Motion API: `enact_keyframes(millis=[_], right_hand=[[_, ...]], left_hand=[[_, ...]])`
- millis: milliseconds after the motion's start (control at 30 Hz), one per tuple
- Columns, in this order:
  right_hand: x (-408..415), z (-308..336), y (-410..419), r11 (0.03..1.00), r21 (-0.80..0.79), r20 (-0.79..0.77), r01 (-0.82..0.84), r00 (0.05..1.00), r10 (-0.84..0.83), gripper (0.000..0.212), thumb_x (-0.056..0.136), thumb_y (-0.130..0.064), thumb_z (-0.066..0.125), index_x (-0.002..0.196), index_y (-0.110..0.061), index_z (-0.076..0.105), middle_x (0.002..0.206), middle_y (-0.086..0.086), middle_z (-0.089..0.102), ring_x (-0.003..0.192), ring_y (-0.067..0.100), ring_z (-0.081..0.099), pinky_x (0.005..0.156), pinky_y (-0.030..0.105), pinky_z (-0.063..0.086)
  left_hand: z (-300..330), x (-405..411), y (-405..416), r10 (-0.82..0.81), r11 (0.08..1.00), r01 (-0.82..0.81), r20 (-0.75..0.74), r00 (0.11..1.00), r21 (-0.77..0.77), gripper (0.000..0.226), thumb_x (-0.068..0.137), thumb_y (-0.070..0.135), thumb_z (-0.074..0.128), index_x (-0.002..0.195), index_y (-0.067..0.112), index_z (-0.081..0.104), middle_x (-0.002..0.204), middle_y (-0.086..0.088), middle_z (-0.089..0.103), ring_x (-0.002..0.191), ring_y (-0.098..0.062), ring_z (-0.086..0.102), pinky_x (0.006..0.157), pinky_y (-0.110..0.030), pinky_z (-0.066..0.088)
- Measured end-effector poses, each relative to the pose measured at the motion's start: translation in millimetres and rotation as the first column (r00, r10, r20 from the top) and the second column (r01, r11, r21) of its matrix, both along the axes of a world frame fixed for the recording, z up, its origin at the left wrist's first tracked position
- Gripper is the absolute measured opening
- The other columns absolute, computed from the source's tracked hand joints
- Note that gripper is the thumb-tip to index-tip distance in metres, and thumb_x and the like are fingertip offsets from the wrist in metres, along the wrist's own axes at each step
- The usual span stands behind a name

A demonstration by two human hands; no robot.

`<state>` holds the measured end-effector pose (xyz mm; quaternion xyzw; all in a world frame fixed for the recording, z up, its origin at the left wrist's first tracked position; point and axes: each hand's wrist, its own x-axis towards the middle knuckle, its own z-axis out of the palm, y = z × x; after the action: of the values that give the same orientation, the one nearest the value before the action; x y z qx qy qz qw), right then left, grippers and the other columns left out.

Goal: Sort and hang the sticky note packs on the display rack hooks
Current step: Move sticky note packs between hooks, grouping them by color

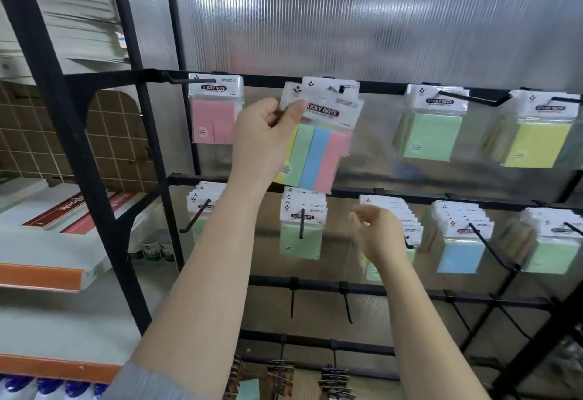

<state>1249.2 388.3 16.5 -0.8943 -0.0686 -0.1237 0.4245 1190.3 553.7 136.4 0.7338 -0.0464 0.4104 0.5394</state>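
Left hand (pixel 268 128) has its grip pinched on the header card of a multicolour strip pack (pixel 315 153), which hangs down and to the right of the fingers, up at the top-row hook (pixel 342 89). Right hand (pixel 378 232) is lower down, fingers loosely curled, holding nothing.

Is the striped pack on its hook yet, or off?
Cannot tell: the left hand pinches the striped pack at the hook, blurred.

The black display rack (pixel 372 87) carries a pink pack (pixel 212 115) left of its striped multicolour pack (pixel 318 153), green (pixel 430 134) and yellow (pixel 536 141) packs to the right, more packs on hooks below.
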Motion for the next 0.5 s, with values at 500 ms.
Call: enact_keyframes(millis=[500], right_hand=[[-12,-7,-7,0.974,-0.170,-0.106,-0.150,0.985,0.134,0.046,0.098,-0.027,0.049,0.142,-0.016,0.043,0.134,0.006,0.056,0.105,0.018,0.059,0.090,0.026,0.041]], left_hand=[[11,20,-24,-0.002,1.000,0.003,0.106,0.994,-0.009,0.023,0.090,0.027,0.062,0.082,0.007,0.069,0.077,0.009,0.070,0.069,-0.006,0.064,0.058,-0.028,0.048]])
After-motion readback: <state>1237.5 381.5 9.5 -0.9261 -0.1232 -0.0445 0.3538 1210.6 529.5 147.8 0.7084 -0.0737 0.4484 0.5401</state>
